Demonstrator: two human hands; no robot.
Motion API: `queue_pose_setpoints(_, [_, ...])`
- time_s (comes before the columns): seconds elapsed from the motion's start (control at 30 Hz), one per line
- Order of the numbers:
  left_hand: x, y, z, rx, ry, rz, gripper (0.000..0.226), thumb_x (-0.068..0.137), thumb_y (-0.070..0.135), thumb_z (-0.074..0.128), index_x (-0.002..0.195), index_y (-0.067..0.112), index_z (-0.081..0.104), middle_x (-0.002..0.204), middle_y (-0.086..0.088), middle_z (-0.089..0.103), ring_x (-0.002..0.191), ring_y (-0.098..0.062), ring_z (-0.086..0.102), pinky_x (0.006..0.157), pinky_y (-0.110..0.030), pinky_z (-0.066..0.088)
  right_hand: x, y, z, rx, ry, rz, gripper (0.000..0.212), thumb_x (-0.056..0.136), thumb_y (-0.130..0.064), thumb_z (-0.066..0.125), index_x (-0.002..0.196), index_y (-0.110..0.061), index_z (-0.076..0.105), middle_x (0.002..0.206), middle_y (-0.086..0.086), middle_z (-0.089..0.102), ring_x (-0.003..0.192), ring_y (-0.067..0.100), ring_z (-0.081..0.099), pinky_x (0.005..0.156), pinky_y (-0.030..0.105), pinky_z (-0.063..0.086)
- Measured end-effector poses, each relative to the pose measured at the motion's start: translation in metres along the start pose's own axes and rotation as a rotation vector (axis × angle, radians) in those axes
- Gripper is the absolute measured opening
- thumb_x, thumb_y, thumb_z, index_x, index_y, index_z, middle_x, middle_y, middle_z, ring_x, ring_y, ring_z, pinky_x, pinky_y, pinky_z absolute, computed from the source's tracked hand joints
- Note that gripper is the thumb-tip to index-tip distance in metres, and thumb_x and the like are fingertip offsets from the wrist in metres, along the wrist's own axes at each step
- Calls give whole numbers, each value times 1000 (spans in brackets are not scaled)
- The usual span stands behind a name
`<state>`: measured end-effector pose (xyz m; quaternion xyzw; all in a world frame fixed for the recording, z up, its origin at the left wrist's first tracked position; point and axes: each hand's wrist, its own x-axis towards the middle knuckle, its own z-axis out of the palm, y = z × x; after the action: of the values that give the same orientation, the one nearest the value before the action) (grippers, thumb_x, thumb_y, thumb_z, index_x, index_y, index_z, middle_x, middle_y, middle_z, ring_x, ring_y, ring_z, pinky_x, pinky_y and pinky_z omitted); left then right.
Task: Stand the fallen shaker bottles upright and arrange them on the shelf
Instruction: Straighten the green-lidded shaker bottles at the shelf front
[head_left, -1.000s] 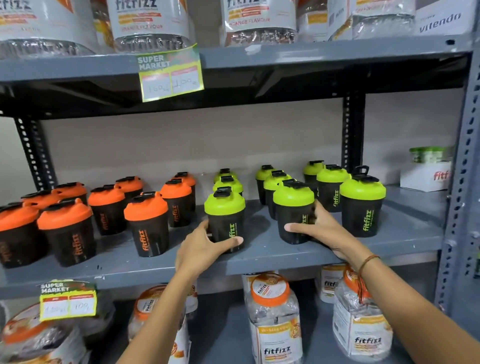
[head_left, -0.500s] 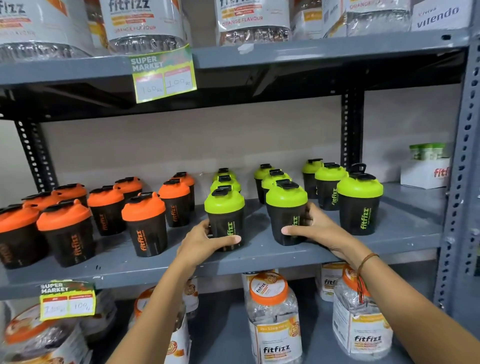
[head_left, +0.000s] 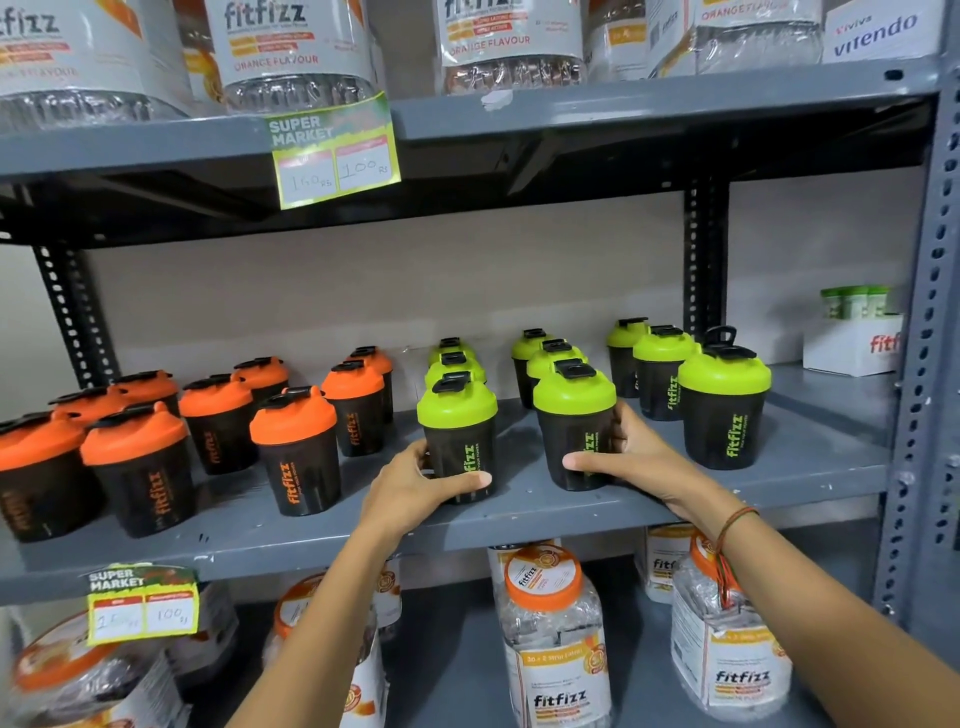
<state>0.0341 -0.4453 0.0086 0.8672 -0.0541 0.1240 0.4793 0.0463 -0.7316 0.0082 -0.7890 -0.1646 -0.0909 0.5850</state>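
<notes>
Black shaker bottles stand upright on the grey middle shelf (head_left: 519, 525). Orange-lidded ones (head_left: 296, 452) fill the left half, green-lidded ones the right half in three rows. My left hand (head_left: 415, 486) wraps the base of the front green-lidded shaker (head_left: 460, 431) of the left row. My right hand (head_left: 631, 457) grips the front green-lidded shaker (head_left: 574, 415) of the middle row from its right side. Another green-lidded shaker (head_left: 724, 410) stands free at the front of the right row. No fallen bottle is in view.
A white box (head_left: 852, 343) with small green jars sits at the shelf's far right. Large clear jars (head_left: 550, 634) fill the shelf below and the shelf above. Price tags (head_left: 335, 156) hang from the shelf edges. A perforated grey upright (head_left: 930, 364) bounds the right side.
My right hand has slid its green-lidded shaker a little to the left, nearer the one under my left hand. My left hand has stayed on its shaker.
</notes>
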Motion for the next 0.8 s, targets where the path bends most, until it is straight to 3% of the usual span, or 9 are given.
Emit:
queue_pose_setpoints(0.23, [-5,1,2,96,44,59,59,47,78,77,95,49,57,105,22,68,102,-7,65,93,-39,51,-2,-1,-1,1,15,-4,94,39,-65,92,118,-59,42,137,-7,61,125,14,59,107,46,49])
queue_pose_setpoints(0.47, [-10,3,1,123,79,57,73,48,79,76,109,41,61,108,19,69,103,-7,65,94,-41,52,-1,2,-5,-25,53,8,112,34,-67,92,132,-40,42,132,-7,63,122,14,61,106,44,50])
queue_pose_setpoints(0.63, [-10,4,2,153,87,60,75,48,81,74,110,41,62,110,17,71,104,-8,66,91,-39,52,-1,2,-5,-90,98,7,81,66,-36,91,129,-40,39,127,-8,60,120,13,58,100,33,48])
queue_pose_setpoints(0.8, [-12,4,1,161,88,53,81,46,83,73,114,40,59,114,17,70,105,-9,66,92,-42,52,-1,3,-6,-94,97,6,84,63,-41,91,128,-39,38,129,-6,59,120,14,57,99,32,47])
